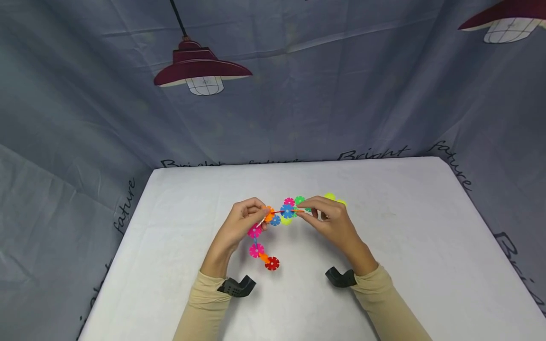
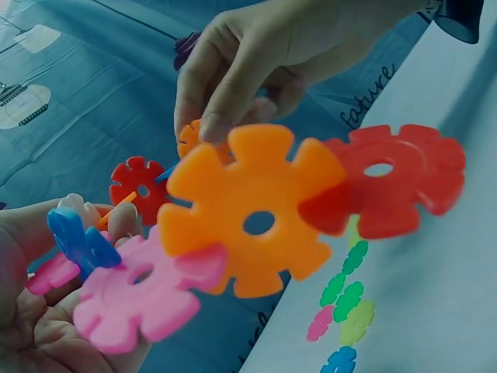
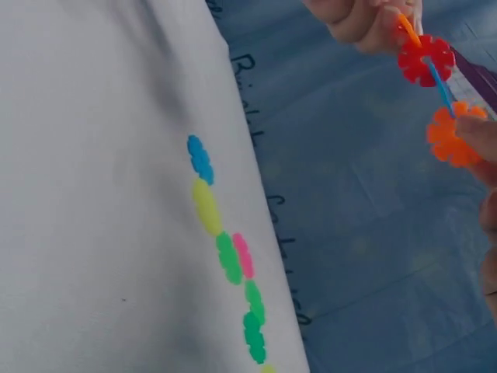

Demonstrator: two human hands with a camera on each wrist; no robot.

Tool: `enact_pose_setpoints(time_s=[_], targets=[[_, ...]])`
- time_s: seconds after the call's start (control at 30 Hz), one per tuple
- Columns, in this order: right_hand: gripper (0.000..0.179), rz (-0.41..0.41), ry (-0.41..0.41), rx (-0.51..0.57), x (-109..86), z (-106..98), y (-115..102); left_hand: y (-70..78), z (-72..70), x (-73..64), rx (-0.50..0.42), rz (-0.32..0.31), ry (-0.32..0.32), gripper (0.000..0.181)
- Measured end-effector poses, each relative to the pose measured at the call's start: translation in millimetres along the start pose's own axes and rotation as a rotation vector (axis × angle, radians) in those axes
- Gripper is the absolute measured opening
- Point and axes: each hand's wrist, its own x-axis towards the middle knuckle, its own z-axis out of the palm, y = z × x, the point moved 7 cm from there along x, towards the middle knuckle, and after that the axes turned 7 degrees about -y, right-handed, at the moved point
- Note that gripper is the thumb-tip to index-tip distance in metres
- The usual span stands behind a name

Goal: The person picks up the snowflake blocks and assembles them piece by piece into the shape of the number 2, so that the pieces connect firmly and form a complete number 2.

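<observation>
My left hand (image 1: 243, 220) holds a chain of interlocking flower-shaped plastic discs near its middle. From it hangs a length with a pink disc (image 1: 257, 250) and a red disc (image 1: 272, 263) at the end. Toward the right hand run an orange disc (image 1: 269, 214), a red disc (image 3: 426, 61) and a blue disc (image 1: 287, 211). My right hand (image 1: 330, 220) pinches the orange disc (image 3: 452, 138) at that end between thumb and fingers. Large in the left wrist view are another orange disc (image 2: 225, 210) and a pink disc (image 2: 116, 311); fingers partly hide the middle.
Loose discs lie on the white table (image 1: 405, 246) beyond the hands: a blue one (image 3: 200, 159), a yellow one (image 3: 206, 208), a pink one (image 3: 243, 255) and several green ones (image 3: 229, 258). A grey printed curtain (image 1: 290, 118) surrounds the table. Black camera mounts sit at both wrists.
</observation>
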Motion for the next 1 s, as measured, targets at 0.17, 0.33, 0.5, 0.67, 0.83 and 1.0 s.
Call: enact_pose_setpoints(time_s=[0.17, 0.33, 0.5, 0.67, 0.83, 1.0], targets=[[0.035, 0.128, -0.058, -0.007, -2.2, 13, 15, 2.0, -6.3, -2.2, -0.001, 0.015, 0.033, 0.018], [0.03, 0.321, -0.194, -0.019, -10.2, 40, 34, 3.2, -7.2, -2.0, -0.02, 0.021, 0.039, 0.016], [0.024, 0.466, -0.293, -0.083, -14.2, 72, 51, 2.7, -6.7, -1.3, -0.045, 0.024, 0.041, 0.016], [0.025, 0.518, -0.321, -0.137, -7.5, 93, 60, 3.4, -7.1, -1.2, -0.052, 0.036, 0.042, 0.015], [0.034, 0.535, -0.323, -0.204, -1.5, 104, 61, 5.4, -7.1, -2.0, -0.053, 0.047, 0.036, 0.015], [0.03, 0.564, -0.354, -0.214, -0.1, 110, 61, 5.3, -7.9, -2.4, -0.054, 0.05, 0.032, 0.016]])
